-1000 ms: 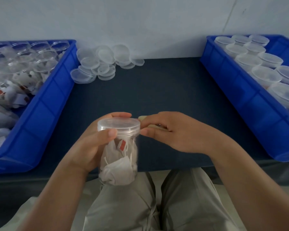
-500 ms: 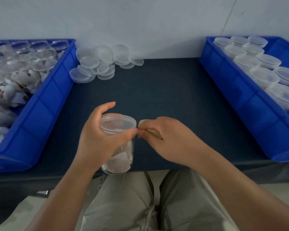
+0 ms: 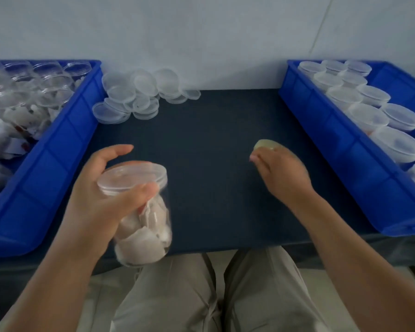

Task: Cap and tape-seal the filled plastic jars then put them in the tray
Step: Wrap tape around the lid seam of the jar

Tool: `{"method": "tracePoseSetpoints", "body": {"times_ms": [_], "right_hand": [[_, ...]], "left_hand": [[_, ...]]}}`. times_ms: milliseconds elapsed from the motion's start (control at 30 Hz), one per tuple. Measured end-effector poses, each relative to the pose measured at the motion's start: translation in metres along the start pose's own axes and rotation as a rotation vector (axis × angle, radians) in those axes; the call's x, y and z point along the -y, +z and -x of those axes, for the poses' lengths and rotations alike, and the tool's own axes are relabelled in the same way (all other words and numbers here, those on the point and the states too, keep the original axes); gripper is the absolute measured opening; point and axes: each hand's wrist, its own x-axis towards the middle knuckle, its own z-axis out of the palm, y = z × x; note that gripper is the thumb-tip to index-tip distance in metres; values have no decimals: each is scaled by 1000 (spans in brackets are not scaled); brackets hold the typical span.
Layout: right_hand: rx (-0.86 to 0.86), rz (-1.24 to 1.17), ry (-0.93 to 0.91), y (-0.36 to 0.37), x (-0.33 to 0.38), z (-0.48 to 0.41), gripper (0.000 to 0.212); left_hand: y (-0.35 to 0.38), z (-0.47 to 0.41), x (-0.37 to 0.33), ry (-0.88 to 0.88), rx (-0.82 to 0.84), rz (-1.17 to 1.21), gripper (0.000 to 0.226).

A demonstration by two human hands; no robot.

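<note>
Nearest, above the person's grey trousers (image 3: 201, 298), the left hand (image 3: 98, 204) grips the filled jar (image 3: 145, 228) over the front edge of the tabletop (image 3: 213, 144). The thumb is curled across its neck just under the clear lid (image 3: 130, 174), and one of the fingers (image 3: 116, 149) is lifted free. Right of the jar, well apart, the right hand (image 3: 283, 177) pinches a small yellowish thing (image 3: 265, 144), too blurred to name. Further right stands a blue tray (image 3: 345, 171) holding capped jars (image 3: 369, 116). Left of the jar is a second blue tray (image 3: 46, 164) of open jars (image 3: 55, 80). Beyond the jar, loose lids (image 3: 139, 92) lie heaped against the wall (image 3: 201, 32).

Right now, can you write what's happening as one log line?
left grip: holds capped jar | right grip: pinches yellowish tape roll, apart from jar | right tray: capped jars
</note>
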Motion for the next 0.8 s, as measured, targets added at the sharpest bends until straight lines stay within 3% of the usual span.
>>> {"method": "tracePoseSetpoints", "body": {"times_ms": [100, 233, 333, 433, 567, 667, 800], "right_hand": [[147, -26, -163, 31, 13, 20, 31], [125, 45, -291, 50, 27, 29, 32], [177, 208, -384, 55, 28, 27, 46], [229, 208, -385, 56, 27, 20, 51], [274, -79, -232, 47, 33, 11, 45], [317, -155, -227, 32, 46, 13, 67], [250, -782, -395, -7, 72, 42, 70]], "left_hand": [[11, -1, 9, -66, 38, 20, 74], [28, 1, 19, -133, 69, 67, 72], [32, 2, 20, -130, 69, 52, 73], [33, 3, 15, -103, 72, 58, 72], [33, 3, 10, -81, 72, 60, 70], [35, 5, 7, -58, 81, 31, 74], [35, 9, 0, -14, 136, -18, 82]]}}
